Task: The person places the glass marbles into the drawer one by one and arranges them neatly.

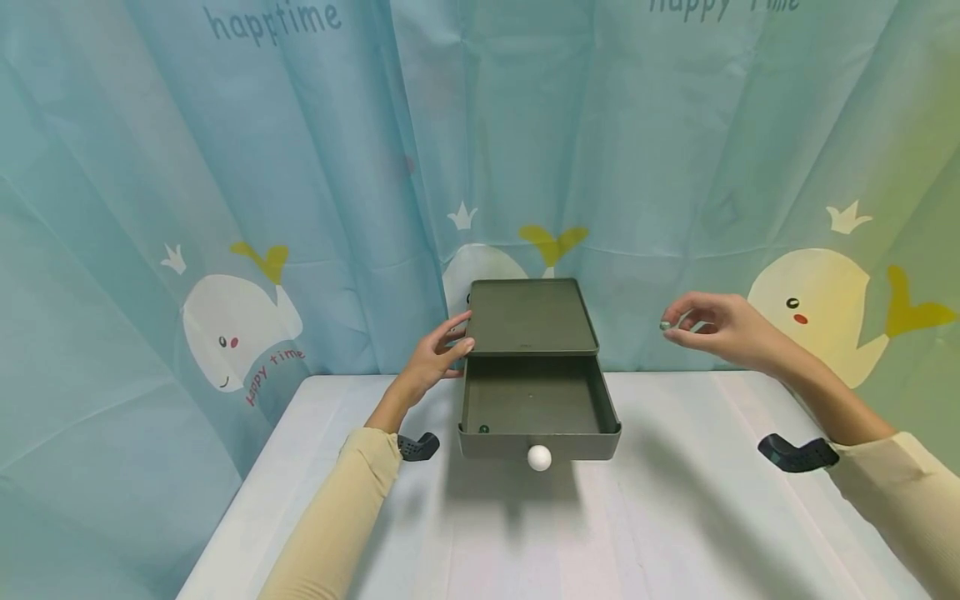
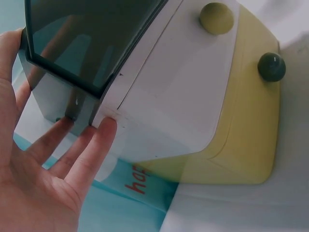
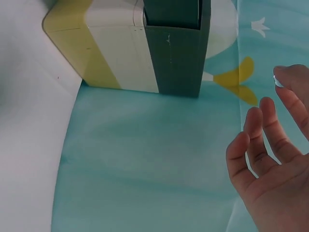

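A drawer cabinet [image 1: 532, 317] stands in the middle of the table, its dark green top drawer [image 1: 540, 446] pulled out by a white knob [image 1: 539, 457]. In that drawer's near left corner lies a small dark green marble [image 1: 483, 429]. My left hand [image 1: 435, 354] rests against the cabinet's left side, fingers spread; in the left wrist view the fingertips [image 2: 108, 125] touch the green and white layers. My right hand [image 1: 716, 329], raised to the right of the cabinet, pinches a small greenish marble [image 1: 664, 325] between thumb and forefinger.
Below the green drawer are a white drawer [image 2: 174, 87] with a yellow knob [image 2: 217, 18] and a yellow drawer [image 2: 251, 106] with a green knob [image 2: 272, 66], both closed. A whale-print curtain [image 1: 360, 208] hangs behind the white table [image 1: 675, 533].
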A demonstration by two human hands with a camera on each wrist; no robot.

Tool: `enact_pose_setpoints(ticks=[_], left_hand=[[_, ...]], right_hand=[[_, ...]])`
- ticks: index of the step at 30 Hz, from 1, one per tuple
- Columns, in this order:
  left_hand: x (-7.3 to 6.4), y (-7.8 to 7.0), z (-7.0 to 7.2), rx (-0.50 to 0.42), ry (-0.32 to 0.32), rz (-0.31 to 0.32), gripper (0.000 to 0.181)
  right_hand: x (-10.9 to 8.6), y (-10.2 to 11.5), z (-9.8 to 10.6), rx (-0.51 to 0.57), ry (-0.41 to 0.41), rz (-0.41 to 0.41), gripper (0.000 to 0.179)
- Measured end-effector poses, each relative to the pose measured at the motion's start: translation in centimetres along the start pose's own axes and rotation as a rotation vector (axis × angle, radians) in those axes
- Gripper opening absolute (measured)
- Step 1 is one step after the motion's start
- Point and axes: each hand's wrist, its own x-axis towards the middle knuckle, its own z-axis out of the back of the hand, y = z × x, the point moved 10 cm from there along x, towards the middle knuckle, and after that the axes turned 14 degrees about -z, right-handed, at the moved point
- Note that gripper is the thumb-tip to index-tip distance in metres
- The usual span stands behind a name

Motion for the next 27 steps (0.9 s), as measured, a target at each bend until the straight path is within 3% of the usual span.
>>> enact_pose_setpoints(ticks=[6, 14, 27], left_hand=[[0.0, 0.2, 0.1, 0.005, 0.001, -0.002, 0.057], [0.0, 0.1, 0.1, 0.010, -0.003, -0.005, 0.057], [0.1, 0.2, 0.1, 0.013, -0.004, 0.010, 0.057]], right_hand=[[0.5, 1.1, -0.5, 0.007, 0.043, 0.020, 0.015], [1.7, 3.8, -1.9, 0.001, 0.179, 0.044, 0.010], [4.1, 8.1, -6.1, 0.007, 0.384, 0.070, 0.009]])
